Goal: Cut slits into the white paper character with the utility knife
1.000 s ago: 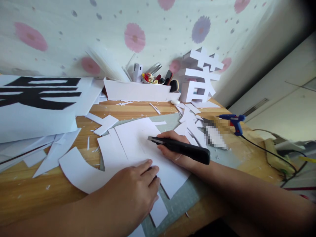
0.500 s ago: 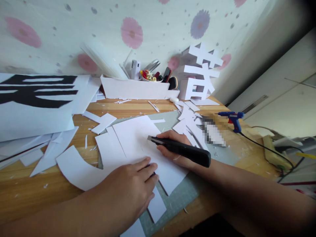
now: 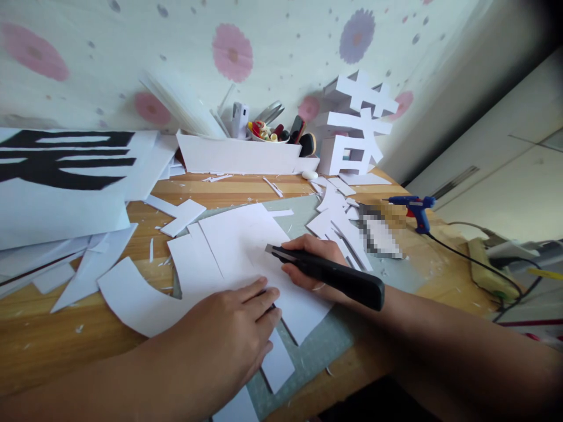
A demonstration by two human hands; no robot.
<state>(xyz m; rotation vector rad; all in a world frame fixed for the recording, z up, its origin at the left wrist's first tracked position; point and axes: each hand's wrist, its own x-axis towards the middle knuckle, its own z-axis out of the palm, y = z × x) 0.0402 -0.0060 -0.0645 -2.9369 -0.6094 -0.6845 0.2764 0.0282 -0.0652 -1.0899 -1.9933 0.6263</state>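
- Right hand [image 3: 324,246]: closed around black utility knife [image 3: 338,272]; long axis slants away leftward, blade end over white board [image 3: 246,234]; contact, I cannot tell.
- Left hand [image 3: 241,322]: flat on board, fingers slightly parted, nearer me than blade.
- White board: on cutting mat [image 3: 328,346], leftward of right hand.

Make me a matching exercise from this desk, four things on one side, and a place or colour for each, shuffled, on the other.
Things:
1. utility knife
2. glue gun
3. cutting mat
4. three-dimensional white character

Places and colours:
A. partly covered by white boards
B. mostly blue
C. upright before the flowered backdrop
D. in the right hand

Pairs: 1-D, 2-B, 3-A, 4-C
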